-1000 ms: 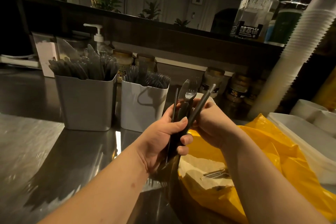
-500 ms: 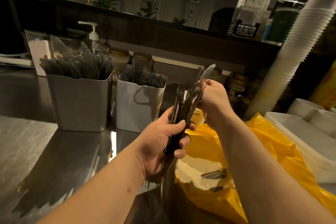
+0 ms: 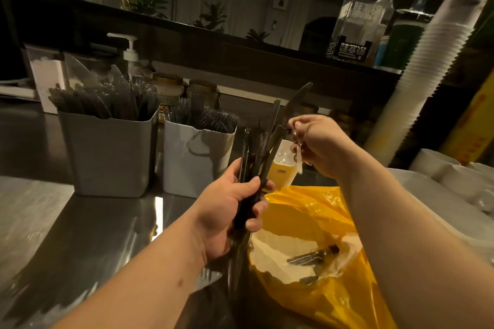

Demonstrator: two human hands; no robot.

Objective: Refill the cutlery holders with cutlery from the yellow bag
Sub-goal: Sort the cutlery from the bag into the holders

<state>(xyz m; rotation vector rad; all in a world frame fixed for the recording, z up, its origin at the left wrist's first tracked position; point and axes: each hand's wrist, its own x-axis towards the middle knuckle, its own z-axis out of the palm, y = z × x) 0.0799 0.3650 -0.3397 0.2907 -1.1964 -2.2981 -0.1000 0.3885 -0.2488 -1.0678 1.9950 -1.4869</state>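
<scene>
My left hand (image 3: 230, 211) grips a bundle of dark plastic cutlery (image 3: 256, 152), forks and knives standing upright, one knife tip reaching highest. Just right of the bundle, my right hand (image 3: 320, 144) pinches a clear plastic piece (image 3: 299, 160) that hangs down below its fingers. Below both hands the yellow bag (image 3: 320, 216) lies open on the counter, with a few dark forks (image 3: 312, 256) inside it. Behind on the left stand a grey holder (image 3: 107, 155) packed with knives and a white holder (image 3: 195, 160) packed with forks. A small cup marked CRBW (image 3: 283, 168) stands behind the bundle.
The steel counter (image 3: 80, 235) stretches to the left and front. A pump bottle (image 3: 131, 53) and jars (image 3: 171, 88) stand behind the holders. A tall stack of white cups (image 3: 427, 67) leans at the right, above white lidded containers (image 3: 454, 184).
My right hand has drawn the clear piece out of the bundle and moved it right, apart from the dark cutlery. My left hand keeps its grip on the bundle.
</scene>
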